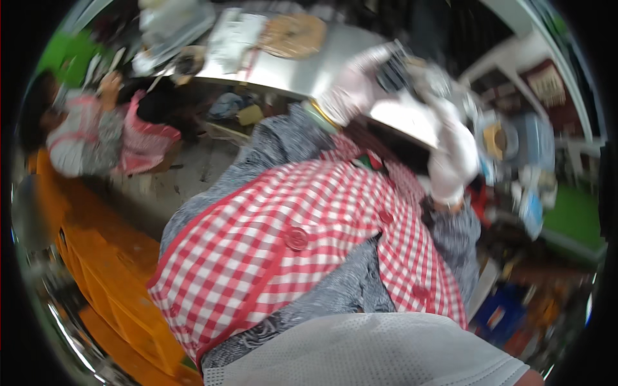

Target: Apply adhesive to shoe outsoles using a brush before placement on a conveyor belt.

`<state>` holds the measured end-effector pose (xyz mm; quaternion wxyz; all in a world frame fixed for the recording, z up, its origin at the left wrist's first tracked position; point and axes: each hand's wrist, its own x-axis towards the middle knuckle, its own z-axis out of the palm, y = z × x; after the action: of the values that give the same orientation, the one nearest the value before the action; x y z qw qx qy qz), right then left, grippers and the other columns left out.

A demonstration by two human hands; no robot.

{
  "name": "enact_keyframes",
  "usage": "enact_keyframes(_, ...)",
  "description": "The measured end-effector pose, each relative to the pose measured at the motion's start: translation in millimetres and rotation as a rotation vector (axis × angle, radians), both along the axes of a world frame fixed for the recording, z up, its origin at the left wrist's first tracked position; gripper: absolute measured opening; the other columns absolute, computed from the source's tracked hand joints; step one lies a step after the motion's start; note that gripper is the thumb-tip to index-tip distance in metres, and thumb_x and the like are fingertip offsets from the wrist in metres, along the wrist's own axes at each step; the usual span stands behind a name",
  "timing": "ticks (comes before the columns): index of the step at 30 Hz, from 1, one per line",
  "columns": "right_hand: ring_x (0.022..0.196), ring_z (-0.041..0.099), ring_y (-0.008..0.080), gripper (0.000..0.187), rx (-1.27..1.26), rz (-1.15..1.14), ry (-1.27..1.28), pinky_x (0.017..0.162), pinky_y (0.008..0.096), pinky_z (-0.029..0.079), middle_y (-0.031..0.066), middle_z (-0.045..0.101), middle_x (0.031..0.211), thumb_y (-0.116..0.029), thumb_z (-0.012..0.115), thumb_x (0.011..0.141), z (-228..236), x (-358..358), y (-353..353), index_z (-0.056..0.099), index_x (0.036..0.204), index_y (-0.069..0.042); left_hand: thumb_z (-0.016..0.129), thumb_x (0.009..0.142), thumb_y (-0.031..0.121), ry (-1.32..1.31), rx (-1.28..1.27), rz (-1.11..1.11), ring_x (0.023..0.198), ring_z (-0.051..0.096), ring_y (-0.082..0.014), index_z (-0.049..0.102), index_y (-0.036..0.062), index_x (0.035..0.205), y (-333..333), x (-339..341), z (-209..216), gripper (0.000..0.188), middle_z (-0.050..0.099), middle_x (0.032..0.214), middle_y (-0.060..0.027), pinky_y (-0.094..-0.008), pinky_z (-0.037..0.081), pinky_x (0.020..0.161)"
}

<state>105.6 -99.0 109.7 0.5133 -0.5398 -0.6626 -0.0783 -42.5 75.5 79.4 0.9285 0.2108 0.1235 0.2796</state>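
Observation:
The picture is tilted and motion-blurred. My red-and-white checked apron [302, 238] fills the middle, with grey patterned sleeves on both sides. Both hands wear long white gloves and reach over the edge of a steel table [335, 58]. My left hand [360, 80] is closed around a dark object [393, 72] above the table edge. My right hand [432, 83] meets the same object from the right, its long glove cuff [450, 161] running down to my sleeve. Blur hides the right fingers.
Another person in a checked apron [96, 138] leans at the table's left end. Papers and a round woven mat [293, 35] lie on the table. Orange crates [109, 270] stand at lower left. Containers and a blue crate [499, 315] crowd the right.

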Motion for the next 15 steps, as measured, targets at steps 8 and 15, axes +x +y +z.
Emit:
enact_keyframes(8,0.12,0.049,0.0154,0.04,0.015,-0.131,0.789,0.102,0.0277,0.036,0.0112,0.048,0.139,-0.002,0.043,0.097,13,-12,12,0.043,0.137,0.006,0.051,0.096,0.029,-0.112,0.118,-0.097,0.101,0.065,-0.0306,0.051,0.008,0.127,-16,-58,59,0.037,0.065,0.111,-0.0101,-0.0429,0.058,0.07)
enact_keyframes(15,0.064,0.036,0.0029,0.034,-0.134,-0.067,0.895,0.055,0.0176,0.029,0.001,0.059,0.104,-0.01,0.04,0.099,-2,-11,42,0.054,0.127,0.002,0.048,0.097,0.029,-0.1,0.214,0.024,0.102,0.065,-0.0305,0.043,0.0064,0.135,-19,-102,85,0.044,0.063,0.115,-0.0128,-0.033,0.06,0.062)
